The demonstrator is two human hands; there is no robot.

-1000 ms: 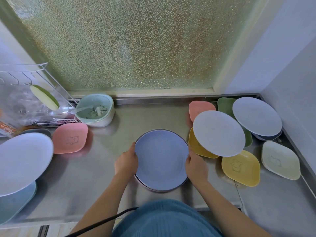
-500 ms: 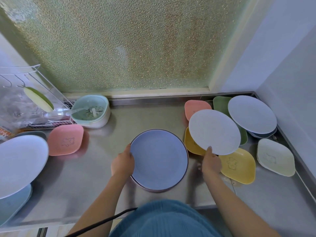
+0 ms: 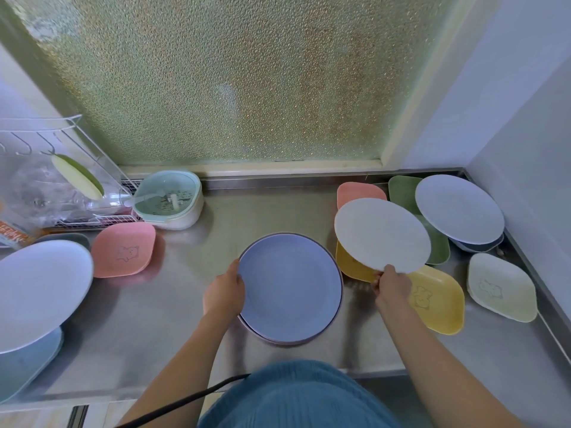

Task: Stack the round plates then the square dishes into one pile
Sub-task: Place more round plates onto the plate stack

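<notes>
A blue round plate (image 3: 290, 288) tops a short pile of round plates in the middle of the steel counter (image 3: 173, 310). My left hand (image 3: 224, 291) holds the pile's left rim. My right hand (image 3: 392, 284) pinches the near edge of a white round plate (image 3: 381, 234) that rests tilted over a yellow square dish (image 3: 352, 267). Another yellow square dish (image 3: 438, 299) lies just right of that hand. A white round plate (image 3: 458, 208) sits at the far right over a dark dish and a green square dish (image 3: 401, 189).
A cream square dish (image 3: 502, 287) lies at the right edge. Pink square dishes sit at the back (image 3: 360, 193) and at the left (image 3: 123, 250). A large white round plate (image 3: 40, 291) overlaps a light blue dish (image 3: 27, 362) at far left. A mint strainer basket (image 3: 168, 199) stands beside a wire rack (image 3: 61, 180).
My right hand left the blue pile's right rim, moved right, and took hold of the white round plate's near edge. The left hand stayed on the pile.
</notes>
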